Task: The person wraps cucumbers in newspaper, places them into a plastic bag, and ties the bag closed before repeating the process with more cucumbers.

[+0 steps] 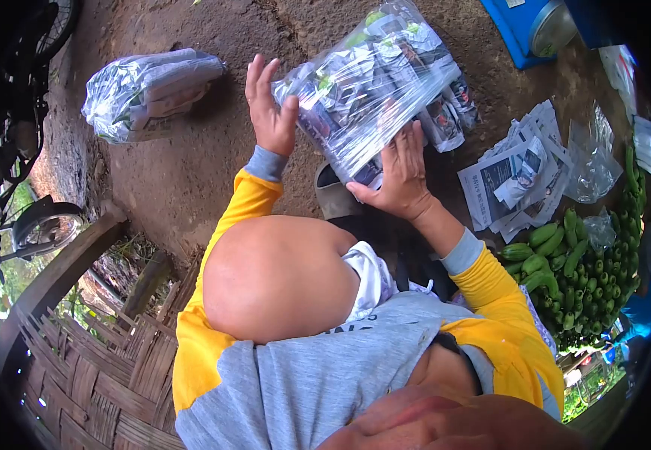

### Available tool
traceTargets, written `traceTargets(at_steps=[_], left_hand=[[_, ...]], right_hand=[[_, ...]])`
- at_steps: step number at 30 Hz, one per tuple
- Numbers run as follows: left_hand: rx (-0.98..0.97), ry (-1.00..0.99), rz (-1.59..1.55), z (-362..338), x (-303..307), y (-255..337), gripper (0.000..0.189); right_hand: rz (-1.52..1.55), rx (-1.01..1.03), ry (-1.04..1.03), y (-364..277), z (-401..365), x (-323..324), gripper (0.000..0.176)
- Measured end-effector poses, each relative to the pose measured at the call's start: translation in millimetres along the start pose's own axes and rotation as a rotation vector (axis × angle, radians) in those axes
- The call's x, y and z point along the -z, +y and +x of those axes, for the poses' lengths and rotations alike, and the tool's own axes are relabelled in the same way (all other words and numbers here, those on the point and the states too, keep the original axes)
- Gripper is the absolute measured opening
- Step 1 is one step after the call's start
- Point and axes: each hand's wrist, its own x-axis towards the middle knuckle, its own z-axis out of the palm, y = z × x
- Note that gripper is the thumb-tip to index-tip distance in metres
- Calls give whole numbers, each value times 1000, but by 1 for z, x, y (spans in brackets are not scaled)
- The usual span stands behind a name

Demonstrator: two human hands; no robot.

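A clear plastic bag [366, 94] holds several newspaper-wrapped pieces, with light green tips showing through the film near its top. It is tilted in front of my knees. My left hand [273, 112] is at its left side, fingers raised and spread, thumb close to the plastic. Across the lower right of the bag lies my right hand [402, 169], fingers stretched out flat against the film and thumb at the bottom edge. Farther left on the ground rests a second plastic-wrapped newspaper bundle [153, 94].
Newspaper sheets [501, 180] lie on the ground at right, near a crumpled clear bag [595, 154]. Below them is a large pile of green bananas [554, 255]. A blue object [519, 34] stands at upper right. Woven slats [100, 367] and a motorbike [22, 142] border the left.
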Motion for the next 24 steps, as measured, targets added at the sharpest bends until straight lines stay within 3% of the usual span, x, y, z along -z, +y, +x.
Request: traceTargets(at_steps=[3, 6, 7, 11, 16, 18, 21, 24], left_hand=[[-209, -229, 161, 5, -11, 41, 85], [-433, -551, 335, 3, -18, 72, 83], [-377, -539, 283, 3, -21, 72, 85], [-487, -707, 367, -13, -21, 69, 88], [-347, -524, 363, 7, -40, 61, 77], [-438, -510, 408, -1, -47, 60, 73], [-453, -491, 422, -3, -48, 53, 70], [-503, -486, 483, -2, -48, 60, 69]], right_hand=[[-38, 36, 4, 0, 1, -7, 89], [7, 34, 32, 0, 12, -14, 77], [-5, 11, 30, -2, 9, -17, 77], [-44, -14, 1, -5, -10, -29, 85], [34, 29, 132, 21, 24, -20, 81], [53, 79, 159, 29, 17, -18, 79], [16, 24, 93, 26, 13, -20, 90], [-22, 12, 46, 17, 9, 4, 76]])
